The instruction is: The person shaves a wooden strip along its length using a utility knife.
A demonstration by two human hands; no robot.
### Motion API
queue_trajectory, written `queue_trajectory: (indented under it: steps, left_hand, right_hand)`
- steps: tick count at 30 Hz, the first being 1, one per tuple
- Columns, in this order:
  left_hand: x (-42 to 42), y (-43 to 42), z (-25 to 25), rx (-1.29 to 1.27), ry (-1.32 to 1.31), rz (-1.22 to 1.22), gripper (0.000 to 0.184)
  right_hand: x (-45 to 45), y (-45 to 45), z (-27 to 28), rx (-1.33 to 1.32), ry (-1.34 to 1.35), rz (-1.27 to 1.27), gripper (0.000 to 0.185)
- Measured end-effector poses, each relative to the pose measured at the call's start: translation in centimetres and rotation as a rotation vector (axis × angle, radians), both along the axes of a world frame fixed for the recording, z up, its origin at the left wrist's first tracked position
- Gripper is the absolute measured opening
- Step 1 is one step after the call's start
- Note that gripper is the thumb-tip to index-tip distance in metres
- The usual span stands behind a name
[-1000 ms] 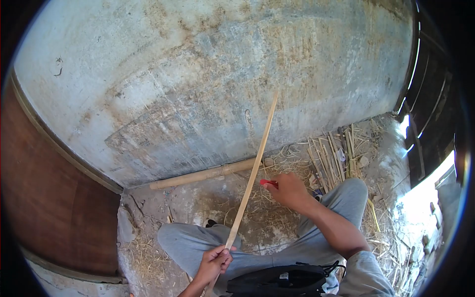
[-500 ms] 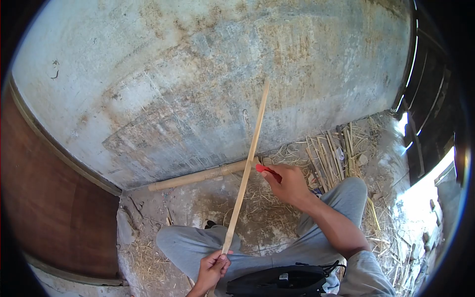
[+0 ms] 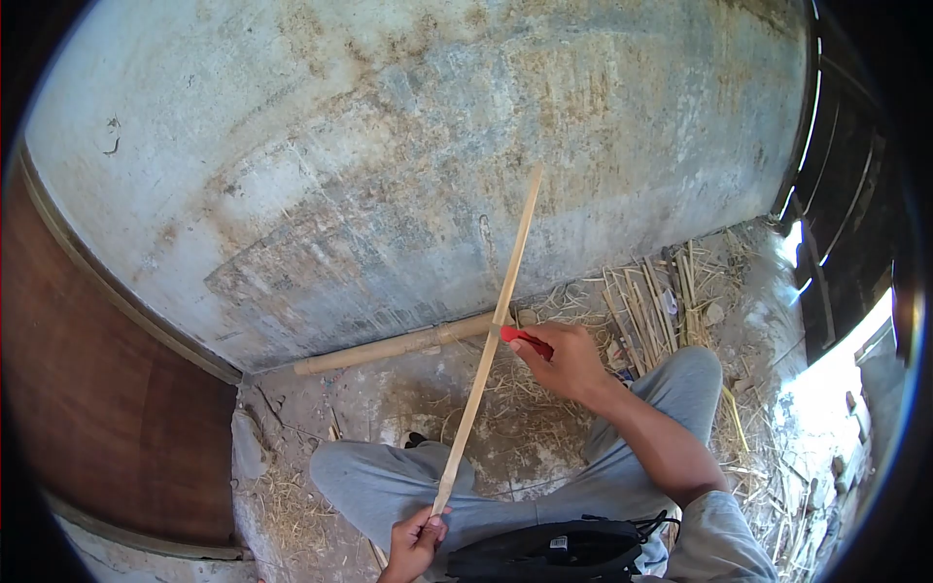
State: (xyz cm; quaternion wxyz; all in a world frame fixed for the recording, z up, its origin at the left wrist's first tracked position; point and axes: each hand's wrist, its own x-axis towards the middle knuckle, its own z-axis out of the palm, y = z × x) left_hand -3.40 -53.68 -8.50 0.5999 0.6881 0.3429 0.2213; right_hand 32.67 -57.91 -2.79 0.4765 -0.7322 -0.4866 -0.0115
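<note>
A long, pale bamboo strip [image 3: 476,398] slants up from my lap toward the wall. Its lower end is pinched in my left hand [image 3: 419,540], near the black bag [image 3: 544,554] on my lap. My right hand [image 3: 567,361] is wrapped around a red-handled knife [image 3: 525,340], most of the handle hidden by the fingers. A short greyish blade seems to lie across the strip about midway along it.
Behind the strip, a bamboo pole [image 3: 403,350] lies along the foot of the stained wall [image 3: 389,194]. Split bamboo sticks [image 3: 641,316] and shavings litter the floor at right. A brown panel [image 3: 117,379] stands at left.
The strip's far tip has shifted slightly right and down. My left hand has dropped a little lower, while my right hand with the knife stays nearly in place.
</note>
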Motion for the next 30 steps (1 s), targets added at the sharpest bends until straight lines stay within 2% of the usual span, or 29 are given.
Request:
queue_trajectory:
  steps: [6,12,18,23,30]
  left_hand:
    - [0.4,-0.6,1.2,0.186,0.055,0.002,0.023]
    - [0.4,-0.4,0.9,0.111,0.073,0.021,0.023]
    - [0.0,-0.4,0.7,0.275,0.117,0.021,0.023]
    - [-0.4,-0.7,0.6,0.293,0.136,0.037,0.026]
    - [-0.2,-1.2,1.9,0.434,0.206,0.010,0.029]
  right_hand:
    - [-0.4,0.1,-0.6,0.060,-0.005,0.035,0.025]
    - [-1.8,0.1,-1.2,0.043,-0.081,0.136,0.023]
    - [-2.3,0.0,-1.0,-0.033,-0.145,0.113,0.025]
    - [-2.7,0.7,-1.8,0.005,-0.305,0.019,0.029]
    - [-2.9,0.9,-1.6,0.042,-0.323,-0.004,0.030]
